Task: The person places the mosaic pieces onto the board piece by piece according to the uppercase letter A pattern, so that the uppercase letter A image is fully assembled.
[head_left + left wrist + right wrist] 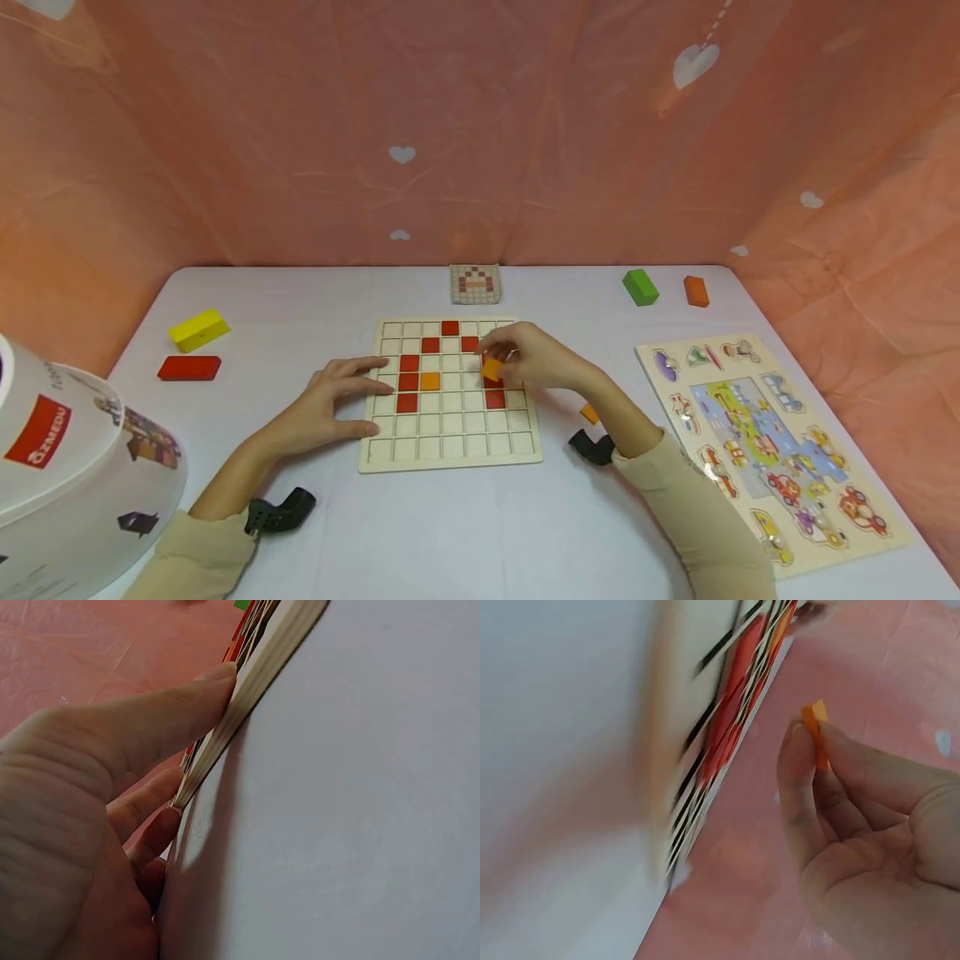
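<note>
An orange tile (492, 367) is pinched between the thumb and fingertips of the right hand (534, 358), held just above the right side of a wooden grid board (450, 442) on the counter (465, 525). The left hand (330, 402), fingers spread and straight, presses against the board's left edge. Red tiles (408, 382) and one orange square (430, 381) fill cells. A vehicle puzzle (772, 442) lies to the right.

Pink heart-print drape (480, 125) behind white table (465, 533)
</note>
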Motion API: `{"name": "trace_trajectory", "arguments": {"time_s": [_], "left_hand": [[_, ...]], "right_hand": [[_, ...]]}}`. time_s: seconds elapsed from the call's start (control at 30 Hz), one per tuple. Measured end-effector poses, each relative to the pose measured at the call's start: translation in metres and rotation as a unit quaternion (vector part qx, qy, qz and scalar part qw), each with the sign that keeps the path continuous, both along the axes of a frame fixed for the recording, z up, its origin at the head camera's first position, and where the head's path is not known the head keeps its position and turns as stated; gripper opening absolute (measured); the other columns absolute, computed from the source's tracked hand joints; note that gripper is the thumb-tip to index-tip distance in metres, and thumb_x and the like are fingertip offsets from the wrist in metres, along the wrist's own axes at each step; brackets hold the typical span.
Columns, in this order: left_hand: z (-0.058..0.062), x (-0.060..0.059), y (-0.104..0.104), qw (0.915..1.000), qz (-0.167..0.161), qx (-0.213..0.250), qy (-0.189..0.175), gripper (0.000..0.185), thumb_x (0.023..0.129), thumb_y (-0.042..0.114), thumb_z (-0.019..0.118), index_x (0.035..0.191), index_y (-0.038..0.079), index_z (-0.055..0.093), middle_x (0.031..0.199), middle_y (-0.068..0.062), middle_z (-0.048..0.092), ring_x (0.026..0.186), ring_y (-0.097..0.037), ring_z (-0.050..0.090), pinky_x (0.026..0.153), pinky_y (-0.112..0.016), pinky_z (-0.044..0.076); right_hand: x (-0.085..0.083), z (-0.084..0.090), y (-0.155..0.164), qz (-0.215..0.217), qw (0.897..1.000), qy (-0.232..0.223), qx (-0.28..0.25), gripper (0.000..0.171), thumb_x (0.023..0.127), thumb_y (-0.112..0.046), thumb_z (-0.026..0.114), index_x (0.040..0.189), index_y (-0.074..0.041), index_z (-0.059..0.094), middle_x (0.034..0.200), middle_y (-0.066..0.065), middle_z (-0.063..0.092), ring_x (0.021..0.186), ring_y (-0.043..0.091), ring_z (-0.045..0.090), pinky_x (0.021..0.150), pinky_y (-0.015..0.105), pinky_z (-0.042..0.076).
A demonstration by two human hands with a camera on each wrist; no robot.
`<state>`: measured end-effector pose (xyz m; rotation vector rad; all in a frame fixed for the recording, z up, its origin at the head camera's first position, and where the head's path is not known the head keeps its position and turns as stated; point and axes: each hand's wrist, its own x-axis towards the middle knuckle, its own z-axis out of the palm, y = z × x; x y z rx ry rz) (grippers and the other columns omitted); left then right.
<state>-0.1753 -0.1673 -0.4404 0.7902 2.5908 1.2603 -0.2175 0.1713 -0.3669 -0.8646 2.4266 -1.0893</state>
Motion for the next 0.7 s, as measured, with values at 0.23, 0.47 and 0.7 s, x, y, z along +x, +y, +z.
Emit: {"name": "trace_trajectory", "arguments": {"time_s": [0.23,0.47,0.7], "left_hand": [[0.0,0.0,-0.001,1.0,-0.003,-0.007,0.003,0.047,0.079,0.03,0.085,0.122,0.018,0.071,0.153,-0.007,0.04,0.139,-0.034,0.026,0.104,-0.066,0.018],[0.0,0.0,-0.001,1.0,-0.001,-0.007,0.002,0.047,0.078,0.029,0.085,0.122,0.017,0.071,0.153,-0.007,0.041,0.139,-0.034,0.026,0.104,-0.065,0.018],[0.0,0.0,0.0,1.0,-0.003,-0.004,0.0,0.047,0.078,0.03,0.085,0.121,0.018,0.071,0.153,-0.006,0.041,0.139,-0.033,0.026,0.104,-0.065,0.018]], "right_hand": [[-0.012,-0.002,-0.045,0.055,0.998,0.001,0.005,0.019,0.086,0.014,0.064,0.1,0.003,0.07,0.097,0.009,0.069,0.088,0.019,0.062,0.081,0.025,0.052],[-0.015,-0.007,-0.057,0.074,0.997,-0.004,0.034,0.021,0.086,0.015,0.062,0.102,0.005,0.072,0.101,0.011,0.071,0.089,0.02,0.062,0.081,0.023,0.051],[-0.011,-0.008,-0.059,0.053,0.996,0.017,0.065,0.024,0.091,0.01,0.06,0.112,0.001,0.069,0.108,0.01,0.069,0.097,0.02,0.061,0.087,0.025,0.049]]}}
